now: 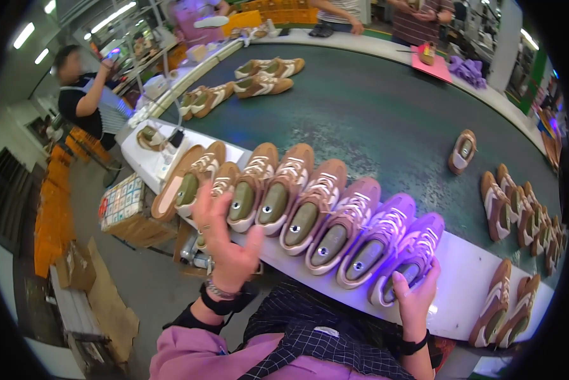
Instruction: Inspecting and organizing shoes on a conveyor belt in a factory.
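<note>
A row of several brown sneakers [322, 196] with white laces and olive-green insoles stands side by side on the white ledge [455, 278] in front of me. My right hand [417, 294] grips the heel of the rightmost sneaker [427, 239] in the row, thumb at the inside of the collar and fingers along the outer side. That sneaker is lit violet. Over the left part of the row is my left hand [228, 247], raised with its fingers apart and nothing in it, partly covering a sneaker behind it.
Beyond the ledge lies a dark green belt [373, 114] carrying more sneakers [265, 76] at the far left and others [525, 209] at the right. Two sneakers [501, 307] stand on the ledge's right end. A box [132, 212] sits left of the ledge. Co-workers stand along the far side.
</note>
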Demonstrator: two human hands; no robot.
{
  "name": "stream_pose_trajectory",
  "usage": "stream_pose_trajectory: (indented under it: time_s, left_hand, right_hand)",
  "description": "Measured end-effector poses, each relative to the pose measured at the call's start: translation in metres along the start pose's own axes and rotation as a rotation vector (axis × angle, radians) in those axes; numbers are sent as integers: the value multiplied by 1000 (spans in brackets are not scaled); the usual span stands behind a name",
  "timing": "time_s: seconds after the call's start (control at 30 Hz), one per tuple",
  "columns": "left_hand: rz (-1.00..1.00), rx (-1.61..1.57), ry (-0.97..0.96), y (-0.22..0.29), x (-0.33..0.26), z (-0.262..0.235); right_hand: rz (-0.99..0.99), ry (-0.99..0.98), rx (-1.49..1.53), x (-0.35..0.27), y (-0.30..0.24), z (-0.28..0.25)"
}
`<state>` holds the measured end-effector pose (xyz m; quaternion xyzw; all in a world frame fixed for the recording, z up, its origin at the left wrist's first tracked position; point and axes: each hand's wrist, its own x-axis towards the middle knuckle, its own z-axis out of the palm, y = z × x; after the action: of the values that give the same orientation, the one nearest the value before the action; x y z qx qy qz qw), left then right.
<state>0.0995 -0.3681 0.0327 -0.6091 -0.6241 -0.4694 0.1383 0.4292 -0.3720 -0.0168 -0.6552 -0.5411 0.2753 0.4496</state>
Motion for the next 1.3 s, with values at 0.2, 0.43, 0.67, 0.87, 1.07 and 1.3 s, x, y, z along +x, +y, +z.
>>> stream_pose_trajectory:
  time_s: [0.2, 0.43, 0.67, 0.87, 1.07, 1.3]
  left_hand:
    - [-471, 117, -8, -89, -80, -24]
    - [-884, -590, 131, -111, -73, -20]
    - [-1001, -1296, 362, -146, -42, -30]
    - [-830, -934, 186, -148, 3, -2]
    - [-215, 33, -2, -139, -1, 13]
    - [173, -45, -536, -74, 27, 48]
  right_hand:
    - [-19, -37, -44, -2, 0, 5]
    - [26, -27, 103, -3, 3, 9]
    - [49, 1, 164, -6, -4, 16]
    - [60, 75, 162, -5, 1, 14]
    - [-28, -43, 21, 4, -9, 16]
    - [-30, -1, -126, 5, -1, 1]
